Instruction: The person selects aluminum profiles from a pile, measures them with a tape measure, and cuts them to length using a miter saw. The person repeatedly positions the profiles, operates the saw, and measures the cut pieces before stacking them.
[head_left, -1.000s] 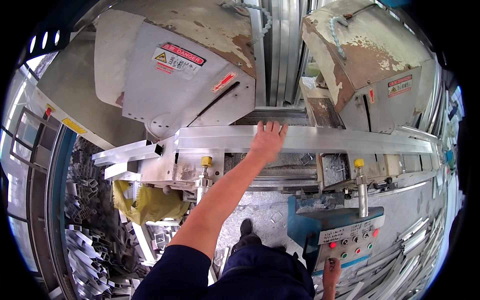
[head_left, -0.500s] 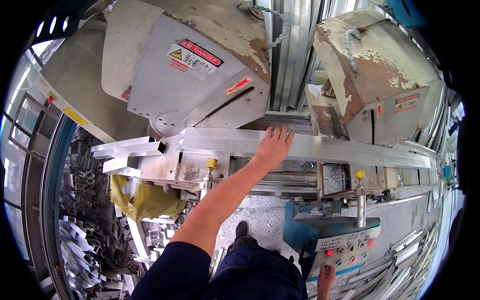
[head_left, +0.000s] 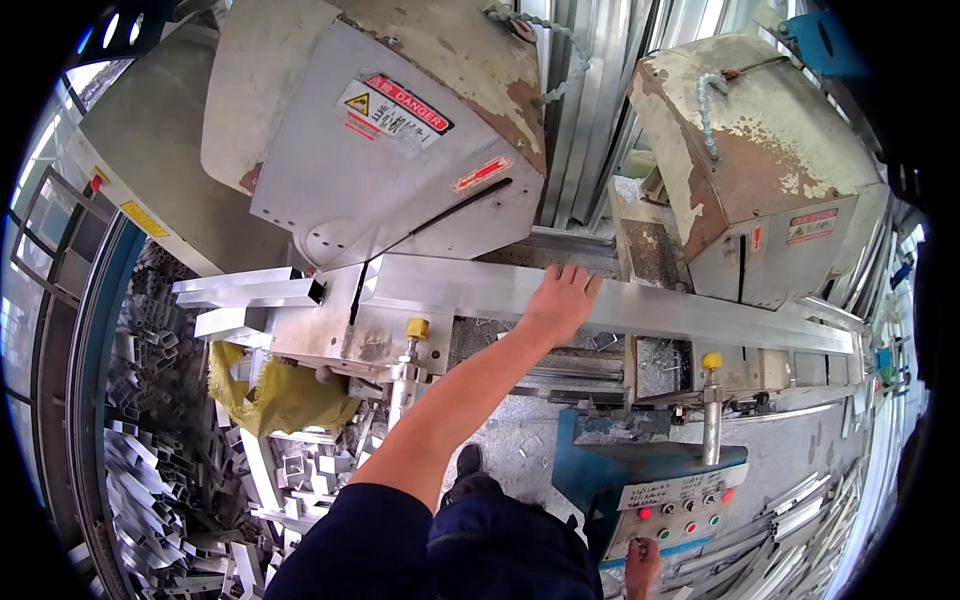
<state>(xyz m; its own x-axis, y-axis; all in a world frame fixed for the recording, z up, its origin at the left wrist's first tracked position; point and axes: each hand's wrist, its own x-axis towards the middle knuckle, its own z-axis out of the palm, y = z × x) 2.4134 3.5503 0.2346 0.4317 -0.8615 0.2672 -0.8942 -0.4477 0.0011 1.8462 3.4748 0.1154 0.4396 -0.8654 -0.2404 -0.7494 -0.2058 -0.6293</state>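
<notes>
A long silver aluminium profile (head_left: 680, 309) lies across the beds of the two-headed saw machine. Over its middle is my left hand (head_left: 562, 303), palm down, with fingers close together and bent over the far edge. Left of the profile's cut end, past a dark slot in the bed, lies a shorter aluminium piece (head_left: 250, 290). My right hand (head_left: 641, 568) is at the lower edge of the blue control box (head_left: 590, 480), fingers curled at a small dark part. What that part is, I cannot make out.
Big worn saw housings stand at left (head_left: 390, 150) and right (head_left: 750, 170). Yellow-topped clamp posts (head_left: 416, 330) rise in front of the beds. A yellow sack (head_left: 290, 395) hangs at left above heaped metal offcuts (head_left: 160, 480). Loose profile strips (head_left: 800, 540) lie on the floor at right.
My left hand and the long profile have shifted slightly right, widening the gap to the short piece and uncovering the bed slot. My right hand stays at the control box. The view moved a little.
</notes>
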